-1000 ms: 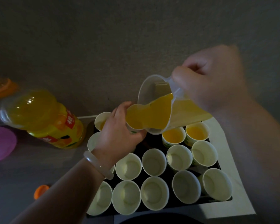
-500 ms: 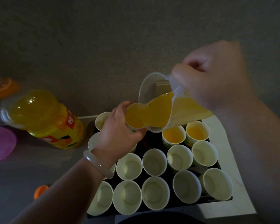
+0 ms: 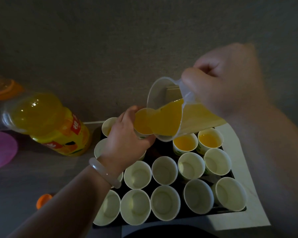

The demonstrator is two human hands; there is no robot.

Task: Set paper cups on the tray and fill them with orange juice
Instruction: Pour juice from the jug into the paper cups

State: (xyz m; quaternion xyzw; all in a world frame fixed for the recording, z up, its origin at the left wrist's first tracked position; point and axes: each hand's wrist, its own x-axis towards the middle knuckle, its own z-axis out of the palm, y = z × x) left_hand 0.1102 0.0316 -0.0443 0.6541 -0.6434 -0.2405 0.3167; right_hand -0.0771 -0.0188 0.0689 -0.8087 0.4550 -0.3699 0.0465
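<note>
Pouring: right hand (image 3: 227,79) tips the clear jug (image 3: 179,115) leftward; juice runs from the spout into the held cup (image 3: 143,122)
Right grip: fingers curled round the jug handle, thumb pressed on top
Left grip: fingers wrapped round the held cup's wall, pinching it from the left side; pale bracelet (image 3: 104,172) on the wrist
Key relation: held cup lies just left of and below the jug spout, rim touching or nearly touching it, cannot tell which; jug's long axis slopes down to the left, mouth toward the left hand (image 3: 126,143); left hand is the nearer to the cup
Cup position: lifted above the far-left part of the black tray (image 3: 159,150), not standing on it
Cup look: white paper, green print low on the wall; juice looks close to the rim, so levelling the jug seems due soon
Tray: two filled cups (image 3: 185,143) at the far right corner; empty cups (image 3: 164,170) fill the middle and near rows
Worktop: juice bottle (image 3: 58,131) left of the tray; orange cap (image 3: 44,200) nearer the near edge
Risk: overflow onto the tray if the tilt holds
</note>
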